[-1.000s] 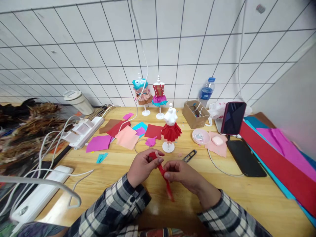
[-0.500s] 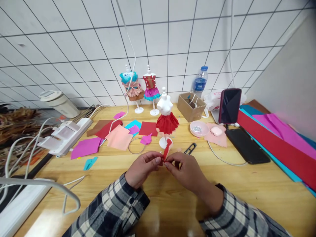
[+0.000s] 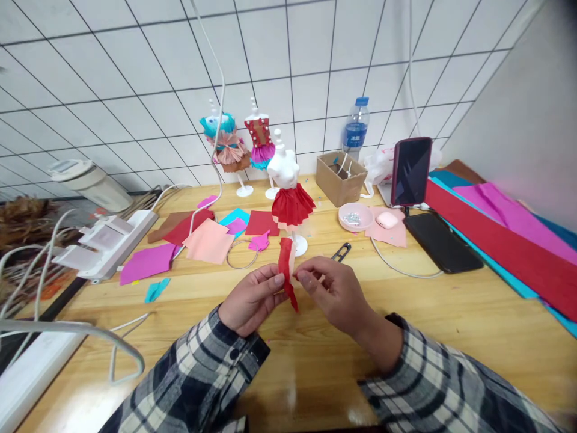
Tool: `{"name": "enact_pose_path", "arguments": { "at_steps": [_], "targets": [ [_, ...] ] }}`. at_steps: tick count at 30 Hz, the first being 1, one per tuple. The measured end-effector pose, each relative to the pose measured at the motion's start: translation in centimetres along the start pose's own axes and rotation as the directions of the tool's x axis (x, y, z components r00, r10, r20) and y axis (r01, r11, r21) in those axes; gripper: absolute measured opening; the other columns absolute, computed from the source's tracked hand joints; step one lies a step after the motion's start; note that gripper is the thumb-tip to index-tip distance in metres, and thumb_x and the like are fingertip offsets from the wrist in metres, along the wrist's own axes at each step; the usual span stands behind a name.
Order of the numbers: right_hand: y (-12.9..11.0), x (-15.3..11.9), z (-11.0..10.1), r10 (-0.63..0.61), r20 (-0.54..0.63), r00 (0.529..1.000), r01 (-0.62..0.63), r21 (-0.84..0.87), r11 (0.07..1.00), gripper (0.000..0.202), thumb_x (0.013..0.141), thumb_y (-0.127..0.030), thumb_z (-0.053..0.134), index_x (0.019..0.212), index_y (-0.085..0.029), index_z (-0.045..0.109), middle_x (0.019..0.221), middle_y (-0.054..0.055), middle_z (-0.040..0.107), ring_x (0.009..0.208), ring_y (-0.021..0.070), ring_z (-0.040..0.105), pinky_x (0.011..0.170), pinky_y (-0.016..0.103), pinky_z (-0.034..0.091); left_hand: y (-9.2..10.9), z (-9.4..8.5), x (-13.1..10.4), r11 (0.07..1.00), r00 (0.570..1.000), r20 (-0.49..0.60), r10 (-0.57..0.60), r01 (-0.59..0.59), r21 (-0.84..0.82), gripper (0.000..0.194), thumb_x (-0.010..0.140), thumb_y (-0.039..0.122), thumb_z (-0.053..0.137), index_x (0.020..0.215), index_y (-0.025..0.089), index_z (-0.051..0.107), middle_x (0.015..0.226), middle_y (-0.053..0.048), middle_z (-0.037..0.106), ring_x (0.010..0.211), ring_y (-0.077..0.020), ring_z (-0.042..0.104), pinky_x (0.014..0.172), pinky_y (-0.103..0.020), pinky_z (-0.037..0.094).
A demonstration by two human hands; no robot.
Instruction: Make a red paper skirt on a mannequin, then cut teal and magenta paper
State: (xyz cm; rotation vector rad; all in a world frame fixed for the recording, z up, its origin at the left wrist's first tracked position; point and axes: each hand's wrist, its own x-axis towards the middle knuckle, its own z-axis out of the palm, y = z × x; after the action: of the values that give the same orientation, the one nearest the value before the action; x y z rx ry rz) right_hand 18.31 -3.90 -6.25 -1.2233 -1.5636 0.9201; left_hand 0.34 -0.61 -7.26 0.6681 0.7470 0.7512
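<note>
My left hand (image 3: 253, 299) pinches a narrow red crepe paper strip (image 3: 285, 257) between thumb and fingers. A pale pink layer (image 3: 292, 256) shows along the strip's right side. My right hand (image 3: 336, 293) is closed in a pinch at that pink edge; its fingertips are at the strip. Just behind stands a small white dress form (image 3: 283, 167) wearing a red pleated skirt (image 3: 293, 203) with a pale pink hem. Black thread snips (image 3: 341, 252) lie behind my right hand.
Cut paper pieces, such as a peach sheet (image 3: 208, 242), lie left of centre. Two dressed forms, one with a red bodice (image 3: 259, 132), stand by the wall. At right are a cardboard box (image 3: 340, 183), a bead dish (image 3: 356, 218), a black phone (image 3: 444, 242) and a long red strip (image 3: 500, 249).
The red strip is turned more upright, its lower end now hanging below my left fingers. My right fingers have shifted up along its pink edge. The whole view has tilted slightly.
</note>
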Motion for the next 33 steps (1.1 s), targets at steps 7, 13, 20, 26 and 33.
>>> {"name": "enact_pose_path", "arguments": {
  "at_steps": [7,13,20,26,33],
  "targets": [
    [0.5,0.6,0.5,0.32,0.192,0.928,-0.37,0.372,0.851,0.024,0.073,-0.037,0.07,0.087,-0.017,0.066,0.075,0.001,0.065,0.056,0.0103,0.052,0.045,0.022,0.039,0.1,0.4,-0.1,0.999,1.0,-0.008,0.014,-0.014,0.037,0.026,0.069,0.026,0.083,0.089,0.015,0.072,0.086,-0.005,0.071,0.079,-0.013,0.064,0.077,-0.023,0.05],
    [0.6,0.7,0.6,0.302,0.241,0.923,-0.378,0.403,0.834,0.018,0.074,-0.033,0.067,0.081,-0.018,0.062,0.069,-0.002,0.059,0.053,0.0076,0.047,0.046,0.02,0.036,0.1,0.3,0.1,0.996,0.999,-0.017,0.032,-0.031,0.085,0.026,0.068,0.027,0.084,0.086,0.013,0.07,0.085,-0.005,0.07,0.08,-0.0138,0.063,0.079,-0.025,0.048],
    [0.2,0.6,0.5,0.22,0.069,0.973,-0.23,0.232,0.945,0.007,0.075,-0.026,0.063,0.075,-0.019,0.06,0.073,-0.001,0.061,0.068,0.0125,0.056,0.057,0.024,0.043,0.2,1.0,0.0,0.865,0.959,-0.05,0.28,-0.23,0.445,0.032,0.073,0.04,0.079,0.08,0.016,0.059,0.07,0.002,0.064,0.068,-0.0105,0.056,0.069,-0.022,0.044],
    [0.3,0.6,0.6,0.196,0.151,0.969,-0.243,0.432,0.868,0.009,0.078,-0.026,0.064,0.08,-0.019,0.059,0.074,-0.001,0.067,0.07,0.0126,0.062,0.065,0.025,0.045,0.0,1.4,-0.3,0.825,0.935,-0.031,0.352,-0.294,0.483,0.034,0.077,0.044,0.074,0.082,0.018,0.053,0.069,0.004,0.058,0.067,-0.0107,0.054,0.066,-0.023,0.044],
    [0.8,0.7,0.6,0.299,0.377,0.877,-0.474,0.57,0.671,0.035,0.069,-0.04,0.079,0.092,-0.017,0.066,0.076,0.001,0.068,0.065,0.01,0.057,0.06,0.023,0.041,-0.1,1.5,-0.3,0.789,0.919,-0.027,0.394,-0.323,0.522,0.033,0.079,0.045,0.071,0.081,0.019,0.051,0.071,0.004,0.056,0.065,-0.011,0.052,0.062,-0.023,0.044]
  ]
}}
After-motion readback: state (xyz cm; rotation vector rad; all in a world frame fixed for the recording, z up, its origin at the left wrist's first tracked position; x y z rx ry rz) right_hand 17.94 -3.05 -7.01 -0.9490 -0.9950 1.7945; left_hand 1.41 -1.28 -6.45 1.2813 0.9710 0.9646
